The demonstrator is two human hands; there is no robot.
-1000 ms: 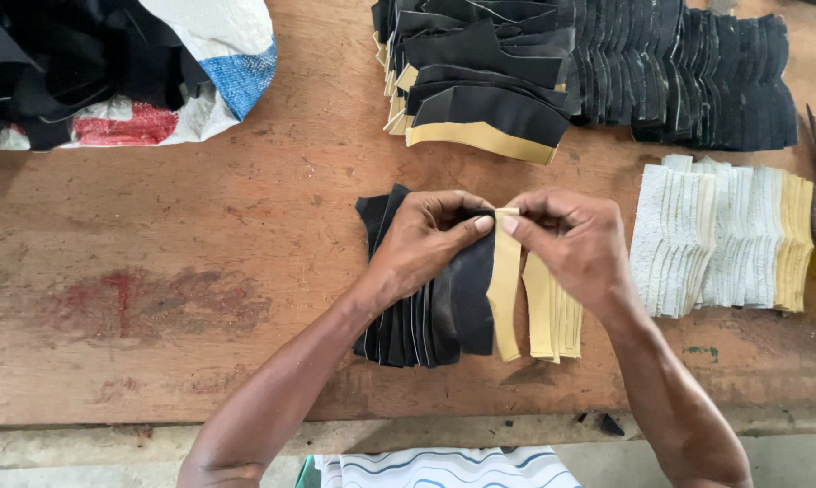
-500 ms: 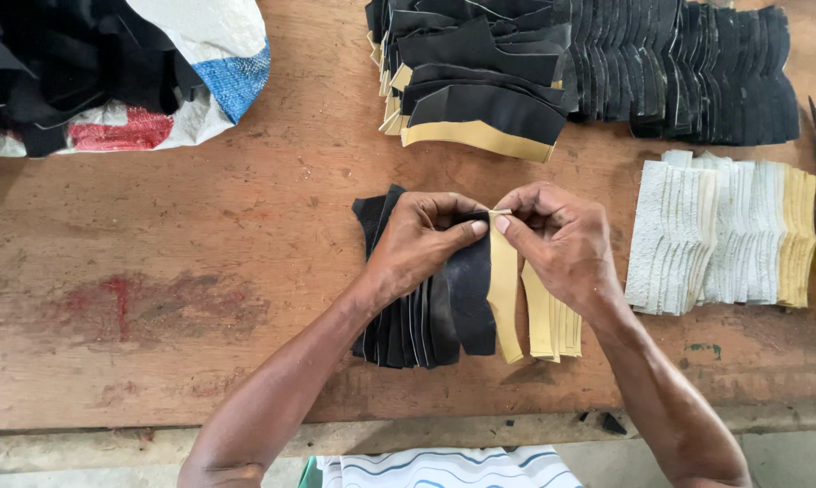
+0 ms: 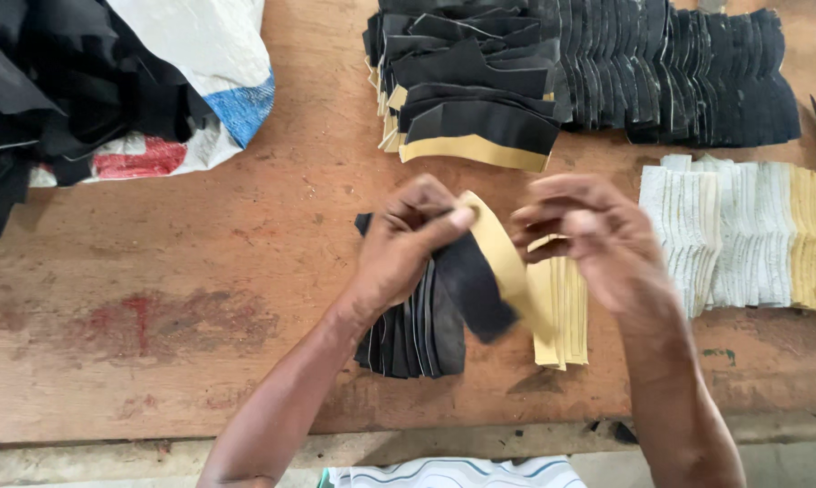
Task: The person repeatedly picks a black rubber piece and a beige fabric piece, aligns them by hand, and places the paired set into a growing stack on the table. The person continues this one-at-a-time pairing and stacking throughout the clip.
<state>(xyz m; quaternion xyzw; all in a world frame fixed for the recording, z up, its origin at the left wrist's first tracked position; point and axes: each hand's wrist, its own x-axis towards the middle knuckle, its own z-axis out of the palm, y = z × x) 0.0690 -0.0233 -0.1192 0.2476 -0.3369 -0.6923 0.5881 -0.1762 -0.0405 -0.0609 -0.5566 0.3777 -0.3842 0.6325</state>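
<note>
The left hand (image 3: 406, 248) had the piece, thumb and fingers pinched shut on the top end of a black strip with a tan backing (image 3: 485, 271). The strip hung from that pinch down and to the right, its long axis on a diagonal, black face toward the left hand and the tan layer curling away on the right side. The right hand (image 3: 598, 239) hovered just beside it, fingers curled in loosely and blurred; whether it had anything between the fingertips could not be told, and it was apart from the strip at that instant. So the strip sat between the two hands, nearer the left, with the tan edge facing the right hand.

Under the hands, a small fan of black pieces (image 3: 408, 334) lay on the desk (image 3: 200, 271) below the left wrist, and a short stack of tan strips (image 3: 561, 316) lay just right of it, under the right hand. Further out to the right sat a row of pale and tan pieces (image 3: 742, 235) laid edge over edge. Up top, a pile of black-and-tan pieces (image 3: 471, 117) and a long overlapping row of black pieces (image 3: 697, 81). Far left, a woven sack (image 3: 200, 63) stuffed with black scraps
</note>
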